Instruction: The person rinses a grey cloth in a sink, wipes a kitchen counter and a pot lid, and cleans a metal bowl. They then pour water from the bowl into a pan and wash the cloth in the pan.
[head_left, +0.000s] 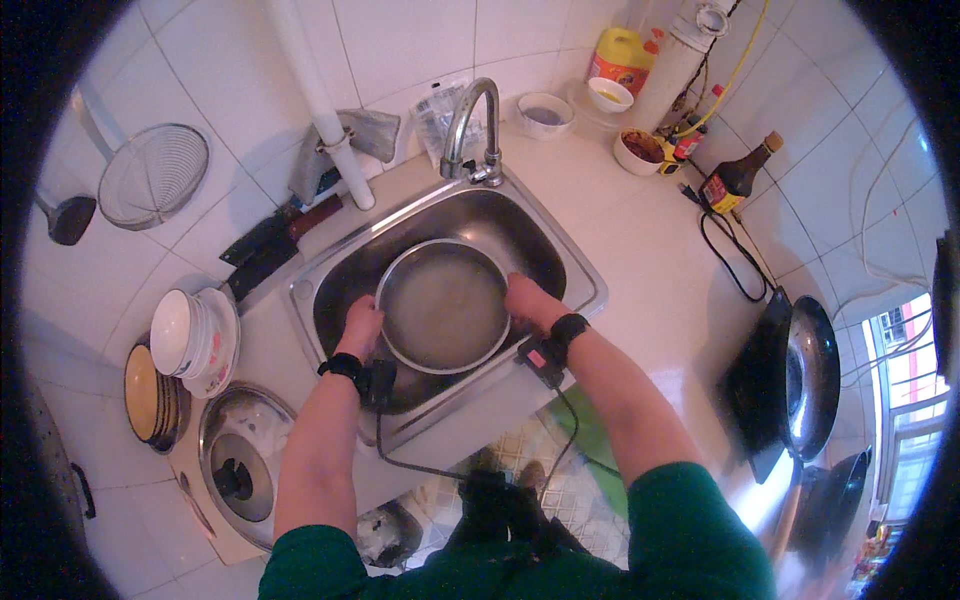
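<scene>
A round metal basin (444, 306) filled with cloudy, greyish-brown liquid is in the stainless steel sink (551, 217). My left hand (363, 324) grips the basin's left rim, its fingers partly hidden against the side. At the right rim, my right hand (531, 301) is closed on the basin's side. The curved faucet (491, 120) stands behind the sink; no water is seen running from it. Both wrists wear black bands with small cabled devices.
Stacked bowls (174, 341), a glass pot lid (247, 465) and cleavers (262, 259) lie left of the sink. Small bowls, including one with dark red paste (638, 152), and a sauce bottle (739, 176) stand at the back right. A wok (814, 375) is at the far right.
</scene>
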